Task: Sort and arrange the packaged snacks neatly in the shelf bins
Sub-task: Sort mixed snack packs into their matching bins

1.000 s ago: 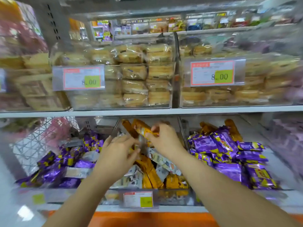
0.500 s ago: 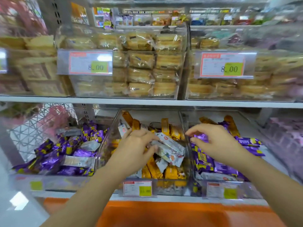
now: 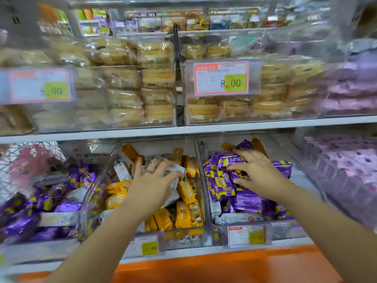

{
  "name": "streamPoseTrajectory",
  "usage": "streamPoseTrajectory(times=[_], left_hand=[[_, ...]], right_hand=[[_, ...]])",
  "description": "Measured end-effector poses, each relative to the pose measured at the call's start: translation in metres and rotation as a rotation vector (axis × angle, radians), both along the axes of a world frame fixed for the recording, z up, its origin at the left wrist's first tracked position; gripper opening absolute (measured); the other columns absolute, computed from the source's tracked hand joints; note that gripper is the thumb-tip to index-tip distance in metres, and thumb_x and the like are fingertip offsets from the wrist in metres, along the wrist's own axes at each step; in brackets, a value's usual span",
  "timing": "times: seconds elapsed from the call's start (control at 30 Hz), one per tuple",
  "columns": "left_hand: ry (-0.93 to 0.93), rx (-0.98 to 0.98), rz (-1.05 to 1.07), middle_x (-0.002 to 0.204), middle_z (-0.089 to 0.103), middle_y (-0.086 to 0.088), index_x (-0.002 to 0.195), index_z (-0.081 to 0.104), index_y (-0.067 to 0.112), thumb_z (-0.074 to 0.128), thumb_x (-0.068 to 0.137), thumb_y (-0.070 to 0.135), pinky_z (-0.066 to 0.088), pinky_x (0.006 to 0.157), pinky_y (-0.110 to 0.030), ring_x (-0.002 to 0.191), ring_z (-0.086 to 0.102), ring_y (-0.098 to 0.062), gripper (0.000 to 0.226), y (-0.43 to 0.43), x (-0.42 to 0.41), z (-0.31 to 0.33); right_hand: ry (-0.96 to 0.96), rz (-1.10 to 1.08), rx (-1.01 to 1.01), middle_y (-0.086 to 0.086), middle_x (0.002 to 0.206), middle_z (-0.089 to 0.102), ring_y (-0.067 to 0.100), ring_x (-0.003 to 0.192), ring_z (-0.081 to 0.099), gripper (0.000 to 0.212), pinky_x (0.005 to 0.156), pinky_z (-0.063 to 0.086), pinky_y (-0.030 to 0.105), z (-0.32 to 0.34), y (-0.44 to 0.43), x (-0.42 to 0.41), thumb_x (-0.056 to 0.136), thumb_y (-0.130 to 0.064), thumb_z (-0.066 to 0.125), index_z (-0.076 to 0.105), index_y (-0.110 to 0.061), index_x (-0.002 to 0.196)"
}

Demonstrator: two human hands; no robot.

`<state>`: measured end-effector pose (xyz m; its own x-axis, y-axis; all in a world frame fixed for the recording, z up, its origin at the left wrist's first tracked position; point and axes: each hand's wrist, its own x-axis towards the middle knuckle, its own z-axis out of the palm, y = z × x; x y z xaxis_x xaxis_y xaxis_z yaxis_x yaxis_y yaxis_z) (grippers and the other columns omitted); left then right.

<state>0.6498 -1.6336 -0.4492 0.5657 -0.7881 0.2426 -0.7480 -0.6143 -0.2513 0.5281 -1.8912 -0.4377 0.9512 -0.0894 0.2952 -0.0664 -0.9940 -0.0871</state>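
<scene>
Because silver and yellow wrappers lie mixed in the middle bin [image 3: 183, 231], the silver packet [image 3: 177, 170] on top of the yellow packets [image 3: 185, 217] is probably being picked out for sorting. The left hand [image 3: 151, 186] grasps it, fingers curled across its top and thumb raised to the left. In the right bin [image 3: 285, 227] the right hand [image 3: 259, 176] lies released on the heaped purple packets [image 3: 220, 180]. Its fingers are splayed flat, seemingly to level them. Both forearms reach in from the near side, under the upper shelf [image 3: 265, 124].
</scene>
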Motion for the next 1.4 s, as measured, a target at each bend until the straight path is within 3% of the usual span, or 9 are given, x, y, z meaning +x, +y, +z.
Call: streamPoseTrajectory(times=[0.17, 0.4, 0.57, 0.67, 0.83, 1.0, 1.13, 1.27, 1.4], left_hand=[[0.012, 0.041, 0.265, 0.15, 0.025, 0.0, 0.137, 0.034, 0.045, 0.04, 0.098, 0.022, 0.013, 0.109, -0.059, 0.132, 0.034, -0.029, 0.046, 0.012, 0.022, 0.009], [0.128, -0.244, -0.011, 0.141, 0.041, 0.01, 0.124, 0.055, 0.038, 0.046, 0.096, 0.034, 0.013, 0.114, -0.052, 0.131, 0.037, -0.018, 0.03, 0.005, 0.002, 0.014], [0.42, 0.035, -0.183, 0.152, 0.026, 0.015, 0.127, 0.047, 0.044, 0.042, 0.091, 0.059, -0.008, 0.116, -0.052, 0.145, 0.007, -0.01, 0.04, -0.017, -0.026, 0.0], [0.398, 0.062, -0.14, 0.145, 0.033, 0.015, 0.118, 0.048, 0.04, 0.044, 0.092, 0.056, -0.008, 0.115, -0.055, 0.143, 0.012, -0.011, 0.031, -0.014, -0.021, -0.002], [0.337, 0.081, -0.087, 0.14, 0.035, 0.018, 0.112, 0.051, 0.041, 0.031, 0.088, 0.06, -0.007, 0.114, -0.055, 0.141, 0.016, -0.01, 0.036, -0.007, -0.012, 0.002], [0.366, -0.143, -0.136, 0.13, 0.042, 0.02, 0.107, 0.06, 0.04, 0.045, 0.096, 0.041, -0.002, 0.118, -0.05, 0.127, 0.04, -0.006, 0.019, -0.011, -0.018, 0.004], [0.365, -0.388, -0.257, 0.111, 0.054, 0.019, 0.101, 0.064, 0.035, 0.053, 0.093, 0.031, 0.011, 0.117, -0.043, 0.113, 0.05, -0.005, 0.014, -0.031, -0.029, 0.016], [0.463, -0.18, -0.275, 0.108, 0.054, 0.022, 0.108, 0.065, 0.041, 0.053, 0.093, 0.035, 0.01, 0.116, -0.048, 0.121, 0.036, -0.006, 0.02, -0.061, -0.038, 0.025], [0.457, -0.025, -0.197, 0.108, 0.041, 0.019, 0.124, 0.055, 0.047, 0.049, 0.095, 0.038, 0.002, 0.115, -0.055, 0.126, 0.031, -0.01, 0.031, -0.08, -0.034, 0.031]], right_hand=[[-0.118, 0.056, 0.066, 0.008, 0.128, 0.057, 0.034, 0.116, 0.051, 0.038, 0.099, 0.035, 0.05, -0.001, 0.007, -0.005, 0.066, -0.029, 0.084, 0.072, -0.029, 0.103], [0.295, 0.289, -0.04, -0.015, 0.109, 0.045, 0.007, 0.103, 0.039, 0.034, 0.094, 0.023, 0.027, 0.011, 0.046, -0.015, 0.085, -0.042, 0.064, 0.06, -0.043, 0.119], [0.235, 0.193, -0.149, -0.004, 0.11, 0.038, 0.017, 0.107, 0.039, 0.051, 0.092, 0.025, 0.032, -0.001, 0.03, -0.011, 0.078, -0.033, 0.071, 0.054, -0.046, 0.125], [0.081, 0.149, -0.217, -0.001, 0.094, 0.053, 0.023, 0.088, 0.056, 0.045, 0.078, 0.043, 0.038, -0.009, 0.017, -0.005, 0.057, -0.009, 0.078, 0.073, -0.04, 0.089], [0.149, 0.17, -0.105, -0.01, 0.122, 0.046, 0.013, 0.118, 0.035, 0.035, 0.1, 0.014, 0.025, 0.002, 0.009, -0.01, 0.086, -0.026, 0.062, 0.062, -0.044, 0.116], [0.368, 0.245, 0.045, -0.016, 0.107, 0.067, -0.004, 0.088, 0.053, 0.033, 0.088, 0.039, 0.022, 0.004, 0.028, -0.018, 0.084, -0.029, 0.064, 0.064, -0.034, 0.117], [0.563, 0.243, 0.085, -0.012, 0.114, 0.067, 0.005, 0.108, 0.058, 0.034, 0.083, 0.039, 0.021, -0.007, 0.029, -0.015, 0.089, -0.033, 0.058, 0.061, -0.028, 0.123], [0.631, 0.236, 0.087, -0.014, 0.112, 0.067, 0.009, 0.113, 0.045, 0.035, 0.098, 0.028, 0.035, -0.006, 0.029, -0.014, 0.093, -0.041, 0.052, 0.057, -0.031, 0.126], [0.6, 0.269, 0.191, -0.009, 0.098, 0.064, 0.012, 0.096, 0.044, 0.025, 0.09, 0.035, 0.037, -0.003, 0.025, -0.017, 0.089, -0.042, 0.057, 0.062, -0.03, 0.111]])
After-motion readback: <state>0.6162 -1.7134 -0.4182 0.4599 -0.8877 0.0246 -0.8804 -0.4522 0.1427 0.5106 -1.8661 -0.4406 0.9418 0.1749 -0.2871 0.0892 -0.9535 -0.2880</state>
